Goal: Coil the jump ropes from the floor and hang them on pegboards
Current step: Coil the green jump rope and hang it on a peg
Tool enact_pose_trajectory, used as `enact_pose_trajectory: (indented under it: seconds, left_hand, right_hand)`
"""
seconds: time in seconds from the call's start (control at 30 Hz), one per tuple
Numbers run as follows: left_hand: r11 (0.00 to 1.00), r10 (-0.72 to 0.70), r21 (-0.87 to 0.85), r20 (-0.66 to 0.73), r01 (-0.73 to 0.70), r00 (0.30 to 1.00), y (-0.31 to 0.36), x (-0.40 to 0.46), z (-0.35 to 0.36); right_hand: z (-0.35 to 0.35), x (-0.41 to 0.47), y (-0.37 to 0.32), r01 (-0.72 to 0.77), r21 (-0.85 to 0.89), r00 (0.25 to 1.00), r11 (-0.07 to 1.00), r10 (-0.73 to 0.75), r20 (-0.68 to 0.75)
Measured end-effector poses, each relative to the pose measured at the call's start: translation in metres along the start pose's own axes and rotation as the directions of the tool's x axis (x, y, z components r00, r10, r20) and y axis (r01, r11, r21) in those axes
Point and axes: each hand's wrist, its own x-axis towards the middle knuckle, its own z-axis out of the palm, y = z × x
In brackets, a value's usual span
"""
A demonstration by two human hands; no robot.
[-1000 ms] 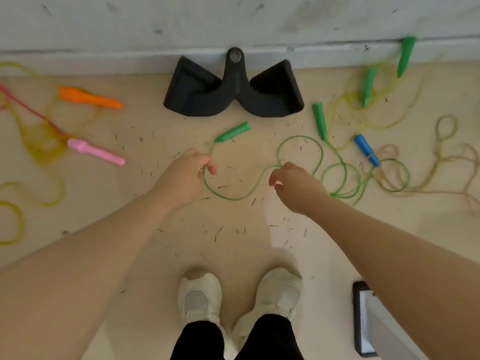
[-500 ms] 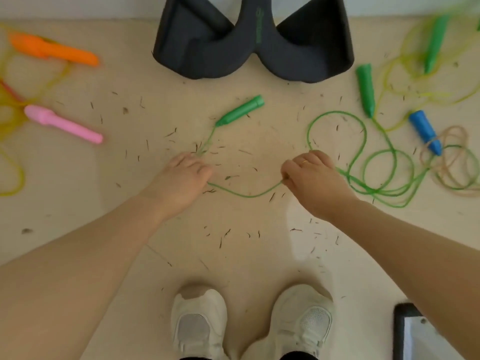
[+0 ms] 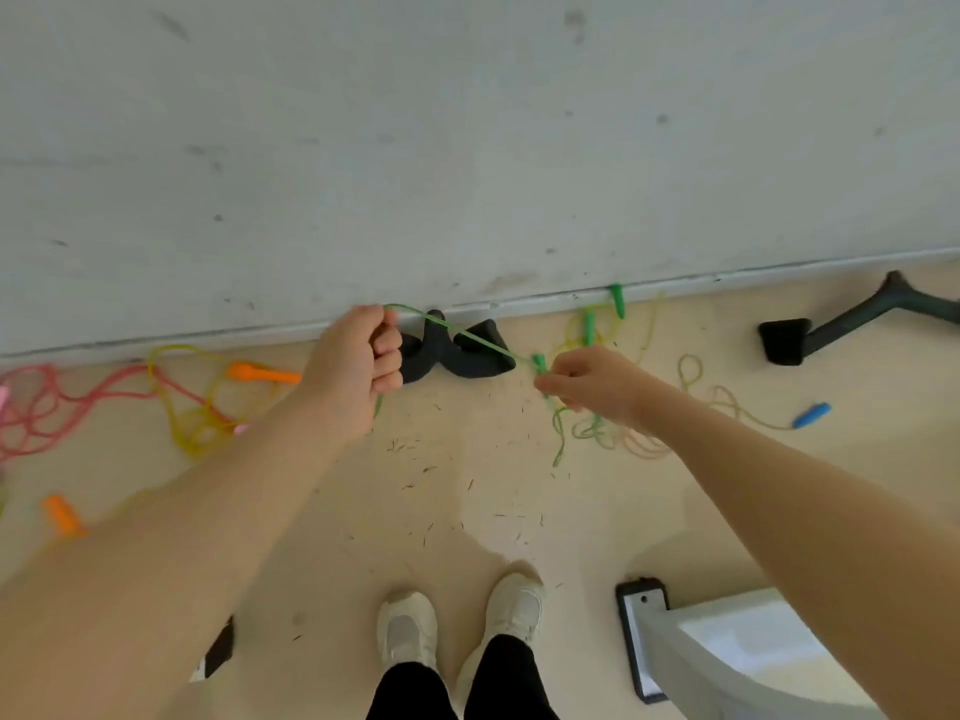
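A green jump rope (image 3: 470,339) stretches taut between my two hands, lifted off the floor. My left hand (image 3: 358,363) is fisted around one end of it, and the handle there is hidden inside the fist. My right hand (image 3: 592,381) pinches the rope next to a green handle (image 3: 540,362). The rest of the green rope hangs below my right hand into a loose tangle (image 3: 582,431) on the floor.
Other ropes lie along the wall: a pink one (image 3: 47,407), a yellow one with orange handles (image 3: 260,375), a tan one with a blue handle (image 3: 811,414), more green handles (image 3: 616,298). A black cable-machine handle (image 3: 467,350) and a dark bar (image 3: 852,324) rest by the wall. A white stand's foot (image 3: 644,636) is at right.
Both hands rose from the floor with the green rope, pulling it taut. The view tilted up from the floor toward the wall.
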Motion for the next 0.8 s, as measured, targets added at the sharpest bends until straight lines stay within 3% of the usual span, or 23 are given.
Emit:
enact_pose_trajectory:
  seconds: [0.1, 0.23, 0.43, 0.5, 0.53, 0.6, 0.63, 0.67, 0.73, 0.8]
  left_hand:
    - [0.995, 0.057, -0.083, 0.099, -0.049, 0.993, 0.076, -0.071, 0.027]
    - [0.98, 0.182, -0.104, 0.107, -0.171, 0.977, 0.157, -0.157, 0.046]
    - [0.937, 0.32, -0.213, 0.215, -0.276, 0.923, 0.239, -0.26, 0.049]
    - [0.933, 0.35, -0.178, 0.243, -0.313, 0.905, 0.256, -0.283, 0.047]
    - [0.928, 0.37, -0.154, 0.252, -0.341, 0.894, 0.264, -0.292, 0.046]
    - [0.917, 0.398, -0.107, 0.281, -0.383, 0.873, 0.277, -0.309, 0.043]
    - [0.911, 0.409, -0.088, 0.305, -0.403, 0.86, 0.283, -0.318, 0.041]
    - [0.902, 0.424, -0.07, 0.333, -0.426, 0.842, 0.289, -0.325, 0.041]
    - [0.876, 0.451, -0.027, 0.403, -0.482, 0.797, 0.298, -0.341, 0.04]
    - [0.821, 0.47, 0.084, 0.463, -0.565, 0.752, 0.303, -0.356, 0.042]
  right_hand:
    - [-0.058, -0.079, -0.046, 0.044, 0.293, 0.999, 0.955, -0.047, 0.003]
    - [-0.12, -0.177, -0.112, 0.128, 0.703, 0.985, 0.699, -0.17, -0.01]
    - [-0.166, -0.29, -0.193, 0.255, 0.906, 0.91, 0.339, -0.401, -0.106]
    - [-0.172, -0.312, -0.212, 0.293, 0.928, 0.913, 0.229, -0.354, -0.201]
    - [-0.174, -0.317, -0.22, 0.338, 0.892, 0.928, 0.301, -0.262, -0.264]
    - [-0.174, -0.329, -0.233, 0.377, 0.63, 0.896, 0.679, -0.095, -0.433]
    - [-0.173, -0.336, -0.24, 0.376, 0.51, 0.874, 0.774, -0.113, -0.472]
    - [-0.171, -0.344, -0.248, 0.424, 0.476, 0.876, 0.771, -0.215, -0.433]
    - [-0.171, -0.367, -0.268, 0.532, 0.608, 0.83, 0.59, -0.504, -0.237]
    - [-0.175, -0.385, -0.29, 0.589, 0.662, 0.752, 0.464, -0.614, -0.239]
